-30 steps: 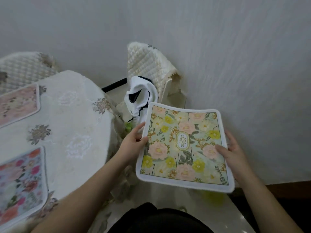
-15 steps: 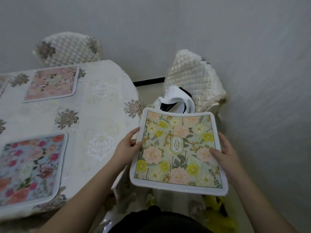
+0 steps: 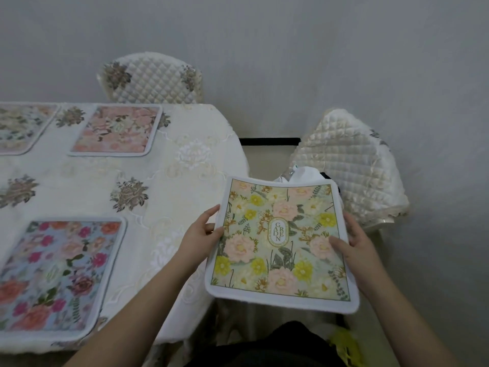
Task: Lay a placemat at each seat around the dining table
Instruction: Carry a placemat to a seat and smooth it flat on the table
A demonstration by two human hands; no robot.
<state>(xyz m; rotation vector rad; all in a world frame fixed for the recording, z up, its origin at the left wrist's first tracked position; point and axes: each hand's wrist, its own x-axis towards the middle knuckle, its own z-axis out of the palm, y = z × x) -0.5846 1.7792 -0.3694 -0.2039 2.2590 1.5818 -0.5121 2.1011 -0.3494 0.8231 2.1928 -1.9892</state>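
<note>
Green placemat (image 3: 280, 242) held in air just right of table (image 3: 185, 165), off its edge. Left hand (image 3: 202, 231) and right hand (image 3: 354, 242) pinching opposite side edges. Three placemats laid on table.

I see the green-and-yellow floral placemat (image 3: 280, 242), white-bordered with a small oval label at its middle, held in the air just off the right end of the bench (image 3: 185, 168), tilted toward me. My left hand (image 3: 198, 234) pinches its left edge; my right hand (image 3: 357, 245) grips its right edge, thumb on top. Three more already lie flat on the bench: a blue placemat (image 3: 58, 274) with red and pink flowers nearest, a pink placemat (image 3: 119, 131) at the far side, and a pale placemat (image 3: 18, 128) cut off at the far left.
</note>
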